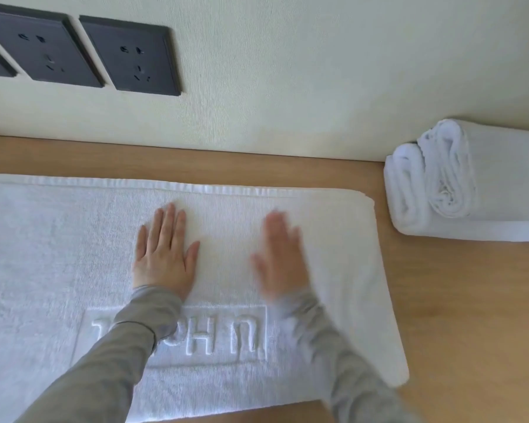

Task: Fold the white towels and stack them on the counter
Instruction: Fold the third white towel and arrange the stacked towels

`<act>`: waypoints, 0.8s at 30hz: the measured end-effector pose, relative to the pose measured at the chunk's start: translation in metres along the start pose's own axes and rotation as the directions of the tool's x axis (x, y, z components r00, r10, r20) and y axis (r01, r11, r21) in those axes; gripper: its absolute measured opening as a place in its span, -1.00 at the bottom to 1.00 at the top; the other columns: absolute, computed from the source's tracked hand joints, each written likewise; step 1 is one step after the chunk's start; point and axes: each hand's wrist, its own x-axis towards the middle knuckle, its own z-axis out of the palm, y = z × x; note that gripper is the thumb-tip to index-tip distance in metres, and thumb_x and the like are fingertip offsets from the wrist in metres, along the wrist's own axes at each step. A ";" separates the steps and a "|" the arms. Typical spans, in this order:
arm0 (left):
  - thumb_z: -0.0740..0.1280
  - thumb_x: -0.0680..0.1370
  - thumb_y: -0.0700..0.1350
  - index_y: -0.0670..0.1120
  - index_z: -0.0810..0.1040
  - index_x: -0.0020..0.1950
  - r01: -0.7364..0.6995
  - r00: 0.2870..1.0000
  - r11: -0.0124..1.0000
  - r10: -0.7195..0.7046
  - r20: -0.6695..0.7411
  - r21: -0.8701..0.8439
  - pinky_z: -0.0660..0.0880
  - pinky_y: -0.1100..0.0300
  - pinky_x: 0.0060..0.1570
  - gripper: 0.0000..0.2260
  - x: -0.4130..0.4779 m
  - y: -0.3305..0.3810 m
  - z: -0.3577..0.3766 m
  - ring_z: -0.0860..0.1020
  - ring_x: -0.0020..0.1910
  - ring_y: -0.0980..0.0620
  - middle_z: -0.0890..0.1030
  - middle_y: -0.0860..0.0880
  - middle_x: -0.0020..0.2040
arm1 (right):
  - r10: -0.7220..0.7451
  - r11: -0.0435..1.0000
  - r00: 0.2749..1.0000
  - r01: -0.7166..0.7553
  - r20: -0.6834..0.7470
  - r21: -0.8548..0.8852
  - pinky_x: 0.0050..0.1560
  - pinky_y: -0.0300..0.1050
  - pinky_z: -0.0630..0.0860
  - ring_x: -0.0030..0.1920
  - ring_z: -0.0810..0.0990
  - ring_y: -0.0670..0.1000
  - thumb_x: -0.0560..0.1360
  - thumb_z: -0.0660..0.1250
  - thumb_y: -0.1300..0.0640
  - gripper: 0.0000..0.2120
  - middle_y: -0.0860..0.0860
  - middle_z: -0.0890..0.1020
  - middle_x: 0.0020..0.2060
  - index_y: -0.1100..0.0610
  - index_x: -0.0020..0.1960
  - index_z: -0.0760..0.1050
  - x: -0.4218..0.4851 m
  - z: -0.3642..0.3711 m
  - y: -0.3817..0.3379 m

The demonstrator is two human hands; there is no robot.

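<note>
A large white towel [58, 254] with raised lettering lies spread flat on the wooden counter [458, 315]. It runs off the left edge of the view. My left hand [164, 254] rests palm down on the towel's middle, fingers apart. My right hand [280, 254] lies flat on the towel just to the right, blurred by motion. Neither hand grips anything. Grey sleeves cover both forearms and hide part of the lettering. Two folded white towels [458, 181] are stacked at the right, against the wall.
A pale wall [287, 87] rises right behind the counter. Dark power sockets [129, 56] sit in the wall at the upper left. Bare wood shows between the spread towel and the stacked ones, and along the right side.
</note>
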 end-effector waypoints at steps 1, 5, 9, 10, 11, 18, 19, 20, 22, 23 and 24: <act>-0.20 0.56 0.17 -0.07 0.00 0.54 -0.002 1.000 1.000 0.002 -0.006 -0.007 -0.08 0.00 0.49 -0.41 0.000 0.000 0.000 -0.02 0.53 0.00 0.02 -0.01 0.55 | -0.114 0.993 0.992 0.114 0.060 -0.004 0.49 0.11 -0.04 0.50 0.06 0.15 0.55 0.03 -0.02 -0.39 0.20 0.16 0.49 0.30 0.49 0.06 -0.021 0.010 -0.029; -0.16 0.56 0.16 -0.09 0.08 0.53 -0.009 1.000 1.000 0.008 -0.023 -0.028 -0.03 -0.04 0.48 -0.41 -0.001 -0.002 0.000 0.04 0.52 -0.03 0.08 -0.04 0.55 | -0.280 0.950 0.932 0.304 0.230 -0.074 0.48 0.14 0.09 0.52 0.05 0.02 0.56 0.07 -0.07 -0.42 0.03 0.15 0.51 0.16 0.51 0.11 -0.082 0.022 -0.034; -0.19 0.57 0.17 -0.08 0.01 0.54 -0.015 1.000 1.000 0.014 -0.023 -0.015 -0.06 -0.02 0.49 -0.41 -0.001 -0.002 0.002 -0.01 0.53 -0.01 0.04 -0.03 0.55 | 0.144 0.981 0.968 -0.112 0.208 -0.160 0.45 0.09 0.05 0.49 0.14 0.09 0.55 -0.04 -0.05 -0.43 0.04 0.13 0.50 0.15 0.50 0.08 -0.107 -0.008 0.071; -0.20 0.57 0.17 -0.08 0.00 0.54 -0.014 1.000 1.000 0.014 -0.020 -0.012 -0.08 -0.01 0.49 -0.41 -0.001 -0.002 0.002 -0.02 0.53 -0.01 0.03 -0.03 0.56 | 0.264 0.960 0.947 -0.238 0.183 -0.149 0.48 0.07 0.00 0.51 0.08 0.07 0.55 -0.08 -0.06 -0.42 0.04 0.08 0.51 0.14 0.51 0.01 -0.114 -0.015 0.096; -0.20 0.57 0.17 -0.08 -0.01 0.54 -0.014 1.000 1.000 0.014 -0.019 -0.008 -0.09 -0.01 0.49 -0.41 -0.001 -0.002 0.002 -0.03 0.53 -0.01 0.02 -0.03 0.56 | 0.361 0.931 0.917 -0.343 0.169 -0.129 0.50 0.03 -0.05 0.52 0.02 0.04 0.54 -0.12 -0.09 -0.42 0.03 0.03 0.51 0.11 0.51 -0.06 -0.120 -0.021 0.117; -0.25 0.55 0.18 -0.07 -0.07 0.54 -0.015 1.000 1.000 0.015 -0.012 0.005 -0.14 0.01 0.50 -0.39 -0.001 -0.002 0.002 -0.09 0.53 0.01 -0.03 -0.02 0.56 | 0.452 0.890 0.888 -0.443 0.083 -0.104 0.48 -0.06 -0.14 0.49 0.07 0.15 0.52 -0.12 -0.19 -0.30 0.19 0.12 0.48 0.24 0.50 -0.01 -0.127 -0.036 0.094; -0.26 0.55 0.19 -0.07 -0.08 0.54 -0.016 1.000 1.000 0.016 -0.012 0.006 -0.15 0.01 0.50 -0.39 -0.001 -0.003 0.002 -0.10 0.53 0.01 -0.04 -0.01 0.56 | 0.326 0.943 0.940 -0.316 0.102 -0.100 0.47 -0.02 -0.10 0.48 0.08 0.14 0.53 -0.04 -0.10 -0.36 0.17 0.15 0.47 0.23 0.50 0.00 -0.131 -0.028 0.073; -0.26 0.55 0.19 -0.07 -0.08 0.54 -0.020 1.000 1.000 0.020 -0.013 0.002 -0.15 0.02 0.50 -0.39 -0.001 -0.003 0.002 -0.10 0.53 0.01 -0.05 -0.01 0.56 | 0.186 0.979 0.971 -0.171 0.149 -0.112 0.46 0.05 -0.05 0.49 0.07 0.11 0.53 -0.01 -0.05 -0.38 0.15 0.17 0.47 0.21 0.50 0.00 -0.139 -0.018 0.055; -0.25 0.55 0.19 -0.07 -0.07 0.54 -0.027 0.999 1.000 0.027 -0.018 -0.008 -0.16 0.02 0.49 -0.39 -0.002 -0.003 0.002 -0.09 0.53 0.01 -0.04 -0.02 0.56 | 0.041 0.991 0.967 -0.006 0.251 -0.137 0.41 0.10 0.05 0.51 0.03 0.05 0.58 -0.06 -0.07 -0.43 0.11 0.22 0.48 0.20 0.49 0.04 -0.160 -0.006 0.039; -0.25 0.55 0.19 -0.07 -0.07 0.54 -0.028 0.999 1.000 0.028 -0.017 -0.008 -0.16 0.02 0.49 -0.39 -0.001 -0.003 0.002 -0.09 0.53 0.01 -0.04 -0.02 0.56 | 0.057 0.989 0.958 -0.015 0.280 -0.150 0.41 0.09 0.07 0.51 0.02 0.02 0.59 -0.12 -0.10 -0.44 0.09 0.23 0.48 0.20 0.49 0.06 -0.169 -0.007 0.046; -0.26 0.55 0.19 -0.07 -0.07 0.54 -0.027 1.000 1.000 0.027 -0.016 -0.003 -0.16 0.03 0.49 -0.39 -0.001 -0.003 0.002 -0.09 0.53 0.01 -0.04 -0.02 0.56 | 0.110 0.984 0.950 -0.062 0.292 -0.166 0.41 0.07 0.05 0.52 -0.01 -0.01 0.60 -0.17 -0.12 -0.43 0.08 0.23 0.47 0.19 0.49 0.07 -0.176 -0.011 0.058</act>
